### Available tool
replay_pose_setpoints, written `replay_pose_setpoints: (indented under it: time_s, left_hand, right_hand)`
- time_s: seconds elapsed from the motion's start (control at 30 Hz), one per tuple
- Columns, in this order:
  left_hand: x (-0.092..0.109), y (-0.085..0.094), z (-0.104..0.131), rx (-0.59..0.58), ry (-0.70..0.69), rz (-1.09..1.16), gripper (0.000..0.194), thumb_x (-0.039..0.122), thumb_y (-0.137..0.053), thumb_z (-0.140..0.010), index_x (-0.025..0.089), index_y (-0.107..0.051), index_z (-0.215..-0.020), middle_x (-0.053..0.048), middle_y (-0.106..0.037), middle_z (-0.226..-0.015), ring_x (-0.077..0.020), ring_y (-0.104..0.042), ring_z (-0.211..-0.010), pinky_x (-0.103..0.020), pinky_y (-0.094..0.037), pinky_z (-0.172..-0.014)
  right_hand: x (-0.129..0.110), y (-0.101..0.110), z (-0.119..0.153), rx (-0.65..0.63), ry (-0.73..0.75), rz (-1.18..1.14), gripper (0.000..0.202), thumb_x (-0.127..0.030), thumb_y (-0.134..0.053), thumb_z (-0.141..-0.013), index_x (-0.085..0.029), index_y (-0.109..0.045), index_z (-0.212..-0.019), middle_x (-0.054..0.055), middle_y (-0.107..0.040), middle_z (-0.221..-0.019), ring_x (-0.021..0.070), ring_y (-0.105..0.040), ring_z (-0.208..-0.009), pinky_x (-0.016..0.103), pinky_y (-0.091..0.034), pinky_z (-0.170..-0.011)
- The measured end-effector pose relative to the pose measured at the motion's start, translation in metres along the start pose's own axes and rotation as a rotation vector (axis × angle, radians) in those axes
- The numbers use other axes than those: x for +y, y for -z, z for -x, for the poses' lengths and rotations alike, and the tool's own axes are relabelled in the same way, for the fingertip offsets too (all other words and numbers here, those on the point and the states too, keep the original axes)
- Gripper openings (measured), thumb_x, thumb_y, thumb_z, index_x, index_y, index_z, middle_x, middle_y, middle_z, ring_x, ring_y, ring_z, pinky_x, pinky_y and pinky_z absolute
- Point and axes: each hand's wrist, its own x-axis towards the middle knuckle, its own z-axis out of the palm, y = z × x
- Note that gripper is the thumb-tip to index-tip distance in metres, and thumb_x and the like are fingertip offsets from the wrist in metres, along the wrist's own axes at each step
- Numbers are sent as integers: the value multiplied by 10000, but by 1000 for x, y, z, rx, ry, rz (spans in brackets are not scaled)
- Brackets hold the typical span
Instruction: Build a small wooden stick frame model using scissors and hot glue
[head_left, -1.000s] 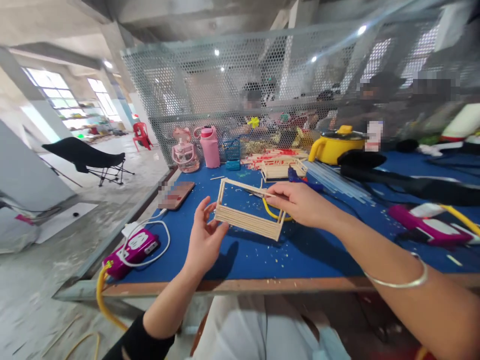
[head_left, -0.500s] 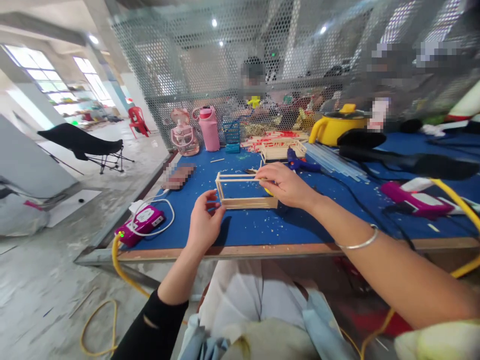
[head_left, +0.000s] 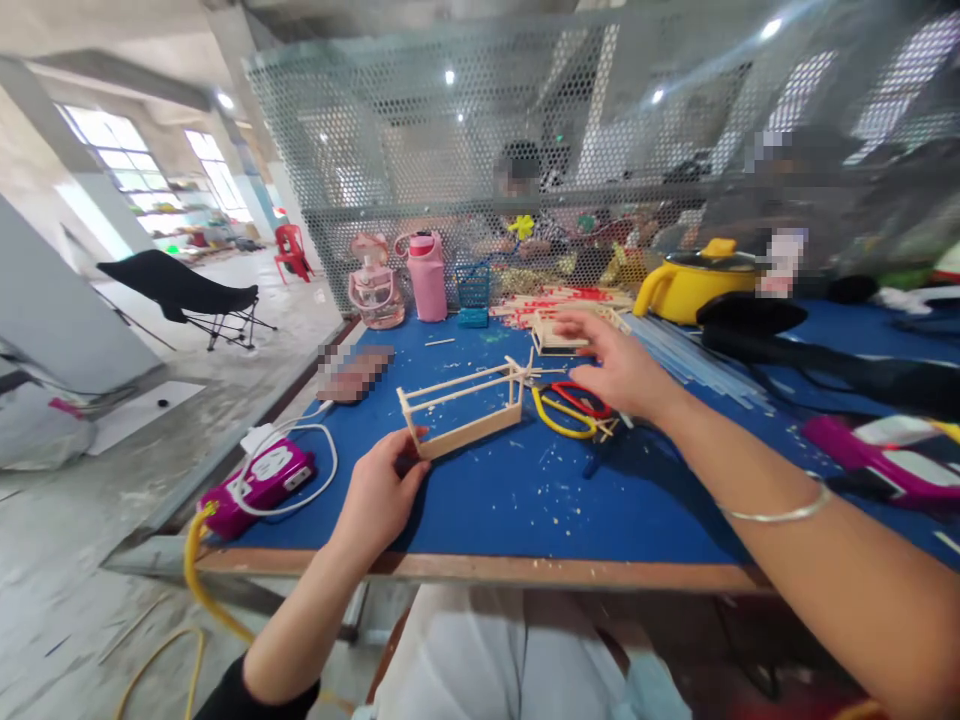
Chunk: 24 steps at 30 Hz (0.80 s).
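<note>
A small wooden stick frame [head_left: 469,430], with a solid strip along its lower front, rests on the blue tabletop. My left hand [head_left: 386,480] pinches its near left corner between thumb and fingers. Off the frame's far right end, my right hand [head_left: 619,365] hangs with fingers apart and nothing visible in them. Just beyond those fingertips is a second wooden frame [head_left: 551,340]. Below the right hand lie scissors with yellow and red handles [head_left: 562,420] and some short stick pieces [head_left: 606,430]. The blue glue gun seen earlier is hidden now.
Pink bottle [head_left: 427,280], clear jug [head_left: 376,295], blue basket [head_left: 473,290] and red-tipped sticks [head_left: 555,303] line the back. Clear glue sticks [head_left: 697,365] and a yellow pot [head_left: 701,285] stand right. A purple power strip [head_left: 259,485] and phone [head_left: 356,375] lie left. Someone sits behind the mesh.
My right hand has let go of the frame's upper right and moved away to the right. The frame has turned at an angle, and my left hand has closed on its corner.
</note>
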Motion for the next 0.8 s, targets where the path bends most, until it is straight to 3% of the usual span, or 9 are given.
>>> replay_pose_setpoints:
  time_s: [0.07,0.13,0.2,0.27,0.33,0.4,0.5,0.67,0.8]
  left_hand:
    - [-2,2,-3,-51,-2,-11,362,231,-576,-779,196,-579,-1140,-54,-687,-958,-212,-643,-857,-366,-483,-834]
    - [-5,2,-7,-114,25,6,386,262,-561,-796,207,-557,-1178,-50,-693,-943,-213,-652,-828,-360,-497,-801]
    - [-6,-1,-14,-141,34,5,387,281,-551,-803,212,-558,-1184,-55,-698,-953,-221,-659,-830,-362,-503,-792]
    - [-6,-5,-23,-129,20,-15,390,287,-550,-799,205,-566,-1180,-68,-696,-982,-232,-663,-840,-372,-505,-796]
    - [-4,-7,-34,-131,8,-15,402,295,-559,-791,191,-573,-1179,-72,-697,-965,-236,-664,-823,-373,-511,-781]
    - [-3,-9,-47,-176,5,29,415,303,-577,-780,182,-579,-1177,-59,-698,-903,-231,-661,-798,-364,-519,-758]
    - [-4,-12,-59,-250,10,121,416,300,-597,-769,178,-586,-1167,-38,-688,-847,-220,-655,-791,-359,-526,-756]
    - [-3,-17,-59,-326,7,235,402,267,-617,-755,176,-579,-1145,-46,-682,-930,-197,-656,-826,-345,-527,-793]
    - [14,-23,-61,-338,-5,214,317,288,-595,-770,175,-619,-1066,-54,-692,-920,-201,-661,-810,-340,-533,-761]
  right_hand:
    - [15,20,14,20,-230,217,329,-212,-545,-731,-172,-593,-1054,80,-679,-919,234,-638,-838,353,-491,-715]
    - [23,30,31,-70,-342,390,204,-285,-534,-781,-173,-622,-927,42,-660,-714,199,-610,-636,327,-467,-617]
    - [25,26,43,-108,-287,451,210,-328,-521,-821,-182,-626,-928,50,-676,-772,192,-616,-674,315,-469,-646]
    - [23,12,47,-181,-147,463,279,-347,-547,-824,-183,-612,-1041,86,-682,-985,219,-630,-868,326,-477,-764]
    - [23,-3,44,-291,-97,487,364,-321,-571,-814,-190,-576,-1153,103,-654,-1120,245,-612,-1002,345,-470,-834]
    - [27,-12,36,-374,-137,528,369,-266,-555,-817,-198,-567,-1180,105,-651,-1146,255,-615,-1025,350,-475,-824]
    - [38,-10,28,-400,-226,585,334,-233,-509,-834,-217,-582,-1159,93,-662,-1144,262,-629,-1006,345,-481,-773]
    - [59,5,25,-402,-344,659,278,-277,-487,-847,-223,-603,-1094,83,-694,-1055,268,-653,-924,331,-468,-665]
    - [64,11,25,-420,-343,659,256,-285,-505,-843,-212,-610,-1065,85,-699,-987,255,-657,-876,325,-465,-655]
